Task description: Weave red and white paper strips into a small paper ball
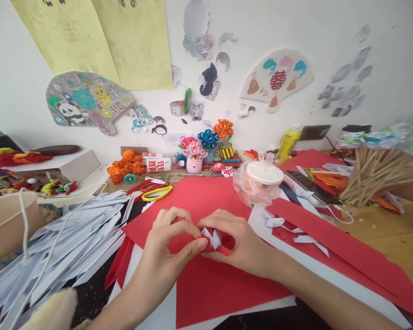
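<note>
Both my hands meet over a large red paper sheet (209,284) in the middle of the table. My left hand (170,243) and my right hand (232,243) are closed in pinches on a small folded red-and-white paper piece (214,239) held between their fingertips. The piece is partly hidden by my fingers, so its shape is unclear.
A pile of white paper strips (72,243) lies to the left. Behind my hands stand a clear plastic cup with a white lid (259,181), red-and-yellow scissors (154,190), small paper flower pots (206,149) and a bundle of wooden sticks (371,176). More red sheets (347,256) lie right.
</note>
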Motion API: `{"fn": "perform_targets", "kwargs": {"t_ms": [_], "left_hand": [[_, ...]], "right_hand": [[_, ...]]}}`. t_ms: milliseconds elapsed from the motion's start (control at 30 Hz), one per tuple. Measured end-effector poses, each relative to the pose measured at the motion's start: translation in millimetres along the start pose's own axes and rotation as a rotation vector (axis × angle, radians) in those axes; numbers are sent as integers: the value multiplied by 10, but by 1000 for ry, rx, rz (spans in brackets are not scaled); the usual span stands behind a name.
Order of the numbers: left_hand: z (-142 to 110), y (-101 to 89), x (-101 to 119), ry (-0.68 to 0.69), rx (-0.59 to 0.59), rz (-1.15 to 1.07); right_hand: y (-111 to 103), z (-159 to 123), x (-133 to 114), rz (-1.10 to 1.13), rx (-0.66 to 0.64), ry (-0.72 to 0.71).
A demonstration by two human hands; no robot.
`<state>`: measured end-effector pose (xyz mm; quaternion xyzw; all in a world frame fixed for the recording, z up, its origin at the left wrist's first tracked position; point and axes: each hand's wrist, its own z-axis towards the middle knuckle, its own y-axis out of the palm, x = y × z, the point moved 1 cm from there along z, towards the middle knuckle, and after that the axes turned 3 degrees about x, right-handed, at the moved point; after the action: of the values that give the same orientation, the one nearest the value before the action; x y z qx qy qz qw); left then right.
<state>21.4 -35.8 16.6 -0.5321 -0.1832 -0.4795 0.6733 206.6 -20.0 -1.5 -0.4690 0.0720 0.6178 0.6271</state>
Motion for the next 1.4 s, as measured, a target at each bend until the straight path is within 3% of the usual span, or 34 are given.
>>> {"fn": "perform_targets", "kwargs": {"t_ms": [233, 600, 733, 1100, 1400], "left_hand": [[-1, 9, -3, 35, -14, -29], [-20, -51, 48, 124, -17, -36], [-15, -51, 38, 139, 12, -38], [3, -30, 23, 9, 16, -51], [3, -11, 25, 5, 53, -93]], "right_hand": [[-3, 7, -16, 32, -22, -28], [2, -51, 17, -27, 133, -57], [-26, -28, -29, -33, 135, -49], [-15, -25, -21, -10, 95, -89], [-35, -23, -63, 55, 67, 30]]}}
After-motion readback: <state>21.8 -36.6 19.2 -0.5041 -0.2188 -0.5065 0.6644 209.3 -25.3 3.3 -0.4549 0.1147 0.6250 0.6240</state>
